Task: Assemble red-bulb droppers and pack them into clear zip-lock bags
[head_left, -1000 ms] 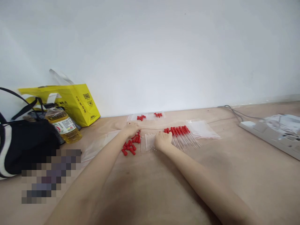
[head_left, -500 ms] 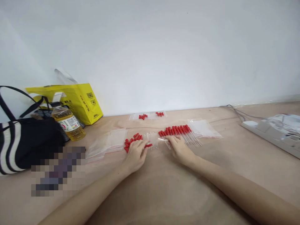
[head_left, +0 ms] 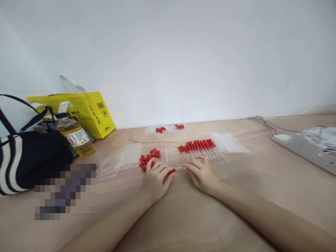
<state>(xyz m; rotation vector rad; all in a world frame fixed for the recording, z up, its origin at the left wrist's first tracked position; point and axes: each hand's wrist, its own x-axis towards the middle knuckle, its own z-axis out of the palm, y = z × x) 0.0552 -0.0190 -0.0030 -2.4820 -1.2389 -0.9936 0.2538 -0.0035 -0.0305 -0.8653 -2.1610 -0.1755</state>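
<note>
My left hand (head_left: 158, 179) is closed on a red rubber dropper bulb (head_left: 171, 171). My right hand (head_left: 201, 174) pinches a clear glass dropper tube (head_left: 180, 168), whose near end meets the bulb; how deep it sits in the bulb I cannot tell. Beyond my left fingers lies a pile of loose red bulbs (head_left: 143, 160). Several bare tubes (head_left: 169, 156) lie side by side between the hands. Past my right hand is a row of droppers (head_left: 201, 145) with red bulbs on their tubes.
Clear plastic bags lie at the left (head_left: 131, 155) and right (head_left: 231, 142); bagged dropper parts (head_left: 170, 128) rest by the wall. A yellow bag (head_left: 101, 119), an oil bottle (head_left: 78, 136) and a black bag (head_left: 39, 157) stand left. A power strip (head_left: 301, 150) with cables lies right.
Both hands have come nearer to me and closer together. The tube in my right hand, earlier apart from the bulb in my left, now meets it end to end.
</note>
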